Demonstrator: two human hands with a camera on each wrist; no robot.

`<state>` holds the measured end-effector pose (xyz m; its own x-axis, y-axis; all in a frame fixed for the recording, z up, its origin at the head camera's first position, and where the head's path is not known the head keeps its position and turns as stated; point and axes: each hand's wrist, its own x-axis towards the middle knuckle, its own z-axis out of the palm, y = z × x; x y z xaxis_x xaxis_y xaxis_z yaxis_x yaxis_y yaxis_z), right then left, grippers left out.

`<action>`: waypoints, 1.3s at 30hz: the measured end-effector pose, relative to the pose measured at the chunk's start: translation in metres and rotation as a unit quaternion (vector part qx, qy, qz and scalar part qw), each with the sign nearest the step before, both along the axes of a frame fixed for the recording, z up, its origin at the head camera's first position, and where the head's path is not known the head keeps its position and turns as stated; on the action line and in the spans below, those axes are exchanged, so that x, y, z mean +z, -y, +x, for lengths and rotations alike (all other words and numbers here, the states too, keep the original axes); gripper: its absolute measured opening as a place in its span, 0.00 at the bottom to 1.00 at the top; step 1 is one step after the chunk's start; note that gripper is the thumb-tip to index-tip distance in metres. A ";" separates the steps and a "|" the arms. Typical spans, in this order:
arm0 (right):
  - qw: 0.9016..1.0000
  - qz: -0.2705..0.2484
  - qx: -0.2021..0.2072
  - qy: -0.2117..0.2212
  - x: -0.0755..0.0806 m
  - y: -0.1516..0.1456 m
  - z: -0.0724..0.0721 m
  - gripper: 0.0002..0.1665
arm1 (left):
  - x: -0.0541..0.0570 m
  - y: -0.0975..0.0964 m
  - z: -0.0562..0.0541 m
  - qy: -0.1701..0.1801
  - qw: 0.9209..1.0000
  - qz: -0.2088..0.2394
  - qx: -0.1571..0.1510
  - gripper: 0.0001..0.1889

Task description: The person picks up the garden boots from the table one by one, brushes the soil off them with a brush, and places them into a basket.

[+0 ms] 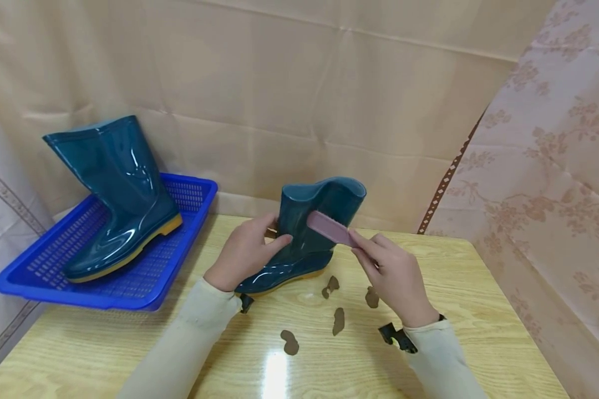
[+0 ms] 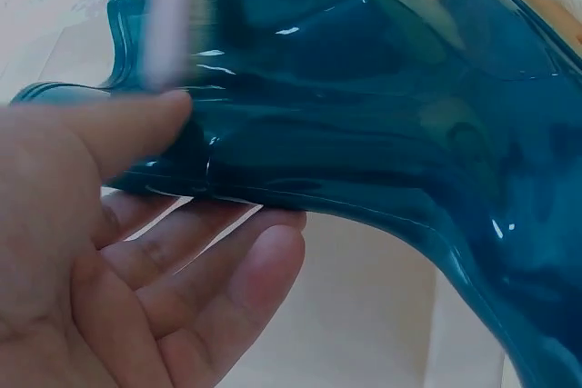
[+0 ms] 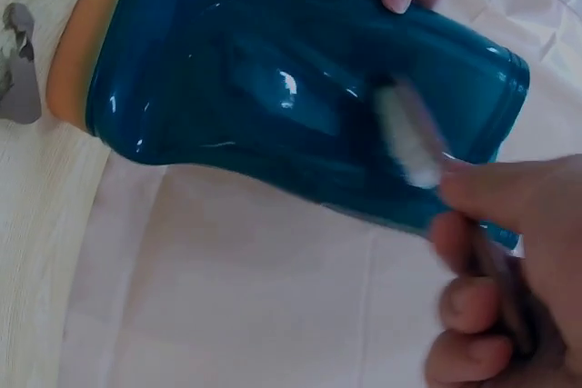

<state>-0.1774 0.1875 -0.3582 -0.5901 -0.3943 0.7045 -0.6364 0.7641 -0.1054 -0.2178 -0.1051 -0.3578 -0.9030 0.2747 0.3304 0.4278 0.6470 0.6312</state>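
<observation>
A dark teal rubber boot (image 1: 292, 221) with a yellow sole stands on the table, its toe pointing to the left. My left hand (image 1: 249, 246) holds its shaft from the left, thumb on the near side and fingers around the back edge, as the left wrist view shows on the boot (image 2: 364, 115). In my right hand (image 1: 391, 271) is a pinkish-purple brush (image 1: 329, 228), gripped by its handle. Pale bristles of the brush (image 3: 409, 134) face the upper shaft and look blurred in the right wrist view.
At the left, a blue plastic basket (image 1: 105, 302) carries a matching boot (image 1: 125, 172), leaning with its shaft up. Several flat brown patches, one a mud-like piece (image 1: 290, 342), lie on the wooden table (image 1: 239, 366) before the standing boot. A beige curtain (image 1: 289, 100) hangs behind.
</observation>
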 end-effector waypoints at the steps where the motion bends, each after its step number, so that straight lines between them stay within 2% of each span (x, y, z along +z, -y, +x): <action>1: 1.000 0.015 -0.007 0.013 -0.001 0.000 0.000 0.24 | 0.000 0.000 0.000 0.000 1.000 -0.002 0.002 0.16; 4: 0.996 0.057 -0.033 0.067 -0.002 -0.001 -0.001 0.21 | 0.000 0.001 0.000 0.000 1.000 -0.005 0.010 0.14; 7: 0.987 0.081 -0.053 0.128 -0.003 -0.002 0.000 0.18 | 0.000 0.002 -0.001 -0.002 1.000 -0.007 0.018 0.13; 10: 0.980 0.094 -0.054 0.164 -0.003 -0.002 0.000 0.16 | -0.001 0.002 -0.001 -0.012 1.000 -0.004 0.018 0.13; 13: 0.985 0.090 -0.029 0.145 -0.003 -0.002 0.000 0.17 | -0.003 0.003 -0.002 -0.027 0.999 0.002 0.018 0.11; 17: 0.998 0.036 0.022 0.051 -0.001 -0.003 0.000 0.21 | -0.004 0.002 -0.003 -0.042 0.999 0.007 0.017 0.08; 19: 0.999 0.003 0.037 0.013 0.001 -0.004 0.000 0.22 | -0.004 0.001 -0.003 -0.044 0.999 0.007 0.017 0.08; 22: 0.999 -0.026 0.042 -0.008 0.002 -0.004 0.000 0.24 | -0.005 0.000 -0.004 -0.045 0.999 0.003 0.016 0.10; 27: 0.999 -0.021 0.036 0.001 0.001 0.000 0.000 0.25 | -0.004 0.001 -0.001 -0.039 0.999 -0.007 0.006 0.08; 32: 0.999 0.024 0.016 0.025 -0.002 0.002 -0.002 0.24 | -0.001 0.001 0.001 -0.043 0.999 -0.017 -0.008 0.04; 35: 0.997 0.048 -0.010 0.055 -0.004 0.001 -0.001 0.23 | -0.002 0.001 0.000 -0.029 1.000 -0.004 -0.012 0.04; 39: 0.992 0.071 -0.028 0.101 -0.006 0.001 0.000 0.20 | -0.003 0.003 -0.001 0.004 0.999 0.034 -0.014 0.04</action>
